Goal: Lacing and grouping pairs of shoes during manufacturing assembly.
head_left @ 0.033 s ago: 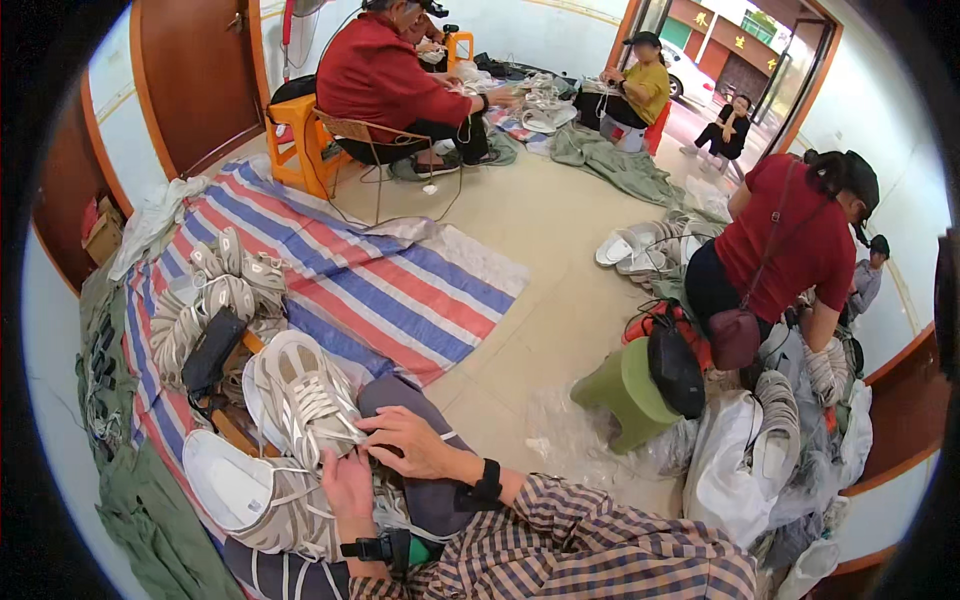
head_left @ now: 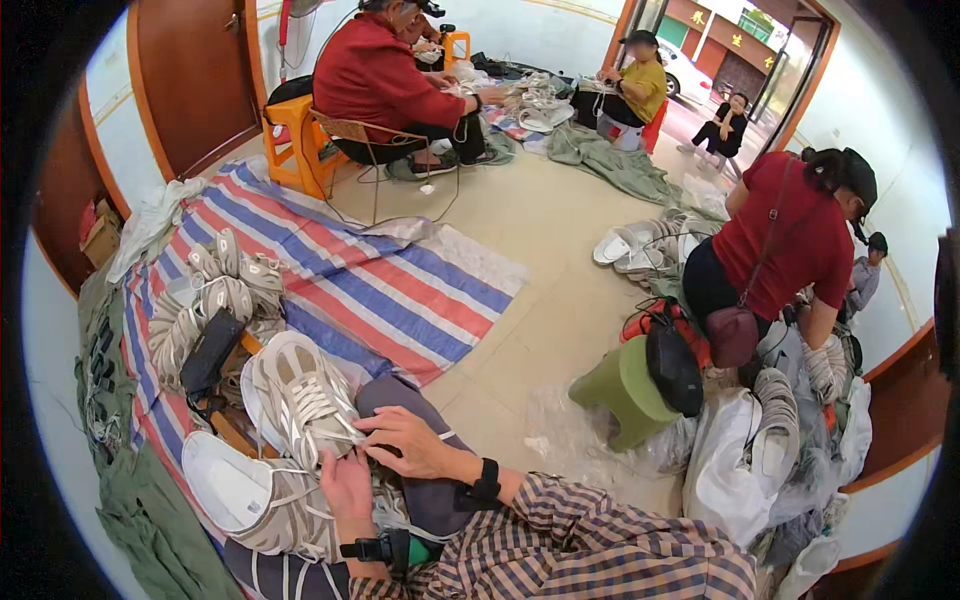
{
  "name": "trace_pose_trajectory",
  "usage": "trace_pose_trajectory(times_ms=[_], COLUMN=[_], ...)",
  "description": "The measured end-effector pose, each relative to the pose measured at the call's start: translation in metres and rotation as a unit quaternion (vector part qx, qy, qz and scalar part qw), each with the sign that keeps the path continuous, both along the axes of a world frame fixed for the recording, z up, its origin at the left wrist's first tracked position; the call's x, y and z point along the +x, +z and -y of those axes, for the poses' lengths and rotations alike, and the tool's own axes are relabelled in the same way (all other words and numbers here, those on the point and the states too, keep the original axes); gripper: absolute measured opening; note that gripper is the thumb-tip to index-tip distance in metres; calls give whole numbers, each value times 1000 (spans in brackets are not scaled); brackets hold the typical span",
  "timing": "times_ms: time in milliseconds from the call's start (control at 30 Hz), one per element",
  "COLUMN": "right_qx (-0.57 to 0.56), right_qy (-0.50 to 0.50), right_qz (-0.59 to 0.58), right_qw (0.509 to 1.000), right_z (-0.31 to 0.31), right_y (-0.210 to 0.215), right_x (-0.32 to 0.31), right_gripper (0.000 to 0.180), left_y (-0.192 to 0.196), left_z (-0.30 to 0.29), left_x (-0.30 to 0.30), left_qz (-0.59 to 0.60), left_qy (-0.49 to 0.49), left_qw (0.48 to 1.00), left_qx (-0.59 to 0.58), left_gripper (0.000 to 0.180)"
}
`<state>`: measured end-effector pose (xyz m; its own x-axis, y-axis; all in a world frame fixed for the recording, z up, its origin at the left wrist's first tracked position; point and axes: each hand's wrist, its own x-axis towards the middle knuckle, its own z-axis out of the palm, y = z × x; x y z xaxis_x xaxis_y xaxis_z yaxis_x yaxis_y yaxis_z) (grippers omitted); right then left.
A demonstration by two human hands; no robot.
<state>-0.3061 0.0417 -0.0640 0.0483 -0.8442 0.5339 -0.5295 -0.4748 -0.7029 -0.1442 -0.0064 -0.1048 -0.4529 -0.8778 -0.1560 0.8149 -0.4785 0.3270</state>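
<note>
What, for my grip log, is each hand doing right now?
Left hand: at the shoe; whether it grips cannot be told.
Right hand: half-curled by the laces; pinch cannot be told.

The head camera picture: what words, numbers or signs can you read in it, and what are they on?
Yellow characters, big and clear, stand on the building outside the open doorway; I'm not copying them out here.
A small dark mark is inside the pale shoe at lower left; it's too small to read.
</note>
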Motion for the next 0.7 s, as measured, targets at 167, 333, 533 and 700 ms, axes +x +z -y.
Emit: trace_pose_trajectory(times_ms=[167,333,533,700], right_qx=[-19,-29,-34,-49], right_qy=[-3,-9,-17,-55], right_qz=[-18,-19,-17,-15], right_qw=[1000,999,999,997], right_z=[2,2,5,8], right_y=[2,0,-7,-4], right_x=[0,-1,7,5], right_gripper=[11,10,9,6], left_y=[-3,-5,-16,-7], left_z=[1,3,4,5], left_x=[-1,-2,9,2], left_qz=[-11,-30,-43,-84], left_qy=[-5,-11,-17,-28], left_qw=[1000,999,999,996], left_qx=[-16,-17,-27,-5], left_gripper=[43,40,39,39])
